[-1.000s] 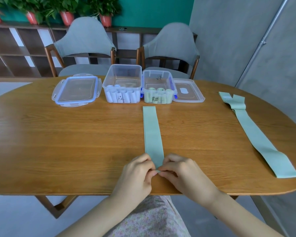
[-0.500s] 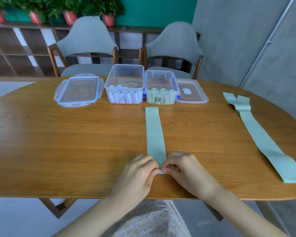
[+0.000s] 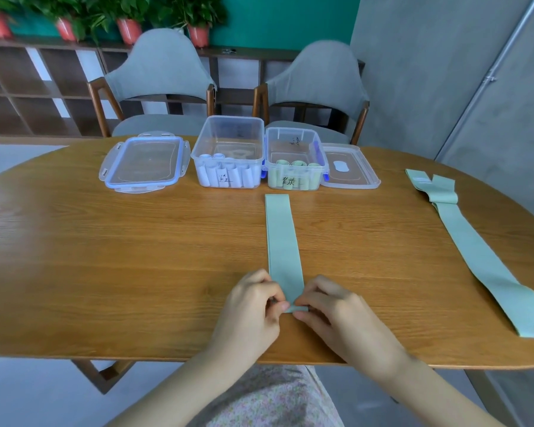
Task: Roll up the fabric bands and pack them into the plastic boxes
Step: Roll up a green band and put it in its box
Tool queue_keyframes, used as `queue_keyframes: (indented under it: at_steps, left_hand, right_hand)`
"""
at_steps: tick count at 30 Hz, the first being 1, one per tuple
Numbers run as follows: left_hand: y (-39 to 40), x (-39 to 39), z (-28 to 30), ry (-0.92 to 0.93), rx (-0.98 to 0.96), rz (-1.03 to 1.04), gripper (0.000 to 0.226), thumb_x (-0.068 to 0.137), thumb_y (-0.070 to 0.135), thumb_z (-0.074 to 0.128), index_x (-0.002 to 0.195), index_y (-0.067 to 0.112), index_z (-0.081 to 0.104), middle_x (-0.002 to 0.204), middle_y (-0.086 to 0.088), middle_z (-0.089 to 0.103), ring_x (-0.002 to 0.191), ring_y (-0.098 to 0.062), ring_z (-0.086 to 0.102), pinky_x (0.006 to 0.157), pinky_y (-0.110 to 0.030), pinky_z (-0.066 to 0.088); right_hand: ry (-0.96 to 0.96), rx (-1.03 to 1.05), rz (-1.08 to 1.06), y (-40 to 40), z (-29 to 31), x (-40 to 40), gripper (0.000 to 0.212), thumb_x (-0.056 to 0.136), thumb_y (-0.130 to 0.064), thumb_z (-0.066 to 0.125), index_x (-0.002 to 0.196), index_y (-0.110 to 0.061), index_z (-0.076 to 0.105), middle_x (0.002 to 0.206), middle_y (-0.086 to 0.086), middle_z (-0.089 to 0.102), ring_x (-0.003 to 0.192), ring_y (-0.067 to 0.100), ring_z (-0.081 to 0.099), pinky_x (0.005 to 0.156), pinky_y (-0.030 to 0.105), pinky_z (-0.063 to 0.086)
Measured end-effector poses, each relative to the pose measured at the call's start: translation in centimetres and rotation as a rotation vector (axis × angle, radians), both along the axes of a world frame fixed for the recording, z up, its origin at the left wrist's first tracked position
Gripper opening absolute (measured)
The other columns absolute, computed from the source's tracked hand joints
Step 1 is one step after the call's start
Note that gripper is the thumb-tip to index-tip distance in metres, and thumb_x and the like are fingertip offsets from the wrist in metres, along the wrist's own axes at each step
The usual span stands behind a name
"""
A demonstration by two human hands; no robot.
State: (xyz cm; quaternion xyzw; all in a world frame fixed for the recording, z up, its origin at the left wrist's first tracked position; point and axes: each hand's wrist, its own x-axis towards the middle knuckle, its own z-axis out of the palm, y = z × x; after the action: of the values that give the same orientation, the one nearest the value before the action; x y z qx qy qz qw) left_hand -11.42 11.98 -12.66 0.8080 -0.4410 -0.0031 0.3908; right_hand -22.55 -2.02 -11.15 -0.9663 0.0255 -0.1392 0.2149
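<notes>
Pinching the near end of the green band (image 3: 282,241) (its first turn just curled), left hand (image 3: 253,306) and right hand (image 3: 333,309) grip it on the surface (image 3: 105,257), short of the boxes (image 3: 293,163)

Two grey chairs (image 3: 161,84) face a wooden table (image 3: 105,257) before shelving (image 3: 28,97) and a teal wall (image 3: 284,23).

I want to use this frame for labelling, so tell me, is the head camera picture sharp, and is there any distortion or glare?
Head view: sharp at the centre, where both hands pinch the green band; wide-angle distortion bows the table edge and tilts the wall pipe; soft even daylight, faint shadows; mild sheen on the clear lid; labels on the boxes too small to read.
</notes>
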Motion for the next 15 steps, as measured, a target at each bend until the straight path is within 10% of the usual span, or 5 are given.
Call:
queue_keyframes:
  at_steps: [6, 15]
  left_hand:
    - [0.4, -0.8, -0.1, -0.104, -0.007, 0.019, 0.012, 0.086, 0.016, 0.063, 0.076, 0.02, 0.056, 0.079, 0.009, 0.048, 0.068, -0.009, 0.049, 0.057, -0.025, 0.039]
    - [-0.3, -0.6, 0.1, -0.09, 0.058, 0.097, 0.013, 0.08, 0.015, 0.072, 0.069, 0.017, 0.064, 0.08, 0.006, 0.047, 0.067, -0.006, 0.042, 0.062, -0.015, 0.026]
  right_hand:
    - [0.028, 0.131, -0.033, -0.7, 0.0, 1.1, 0.006, 0.087, -0.02, 0.067, 0.084, -0.023, 0.071, 0.084, -0.017, 0.052, 0.071, -0.006, 0.051, 0.066, 0.01, 0.036]
    - [-0.126, 0.091, -0.166, 0.0, -0.9, 1.1, 0.009, 0.084, -0.018, 0.07, 0.083, -0.023, 0.063, 0.08, -0.013, 0.055, 0.069, 0.007, 0.055, 0.06, 0.034, 0.05]
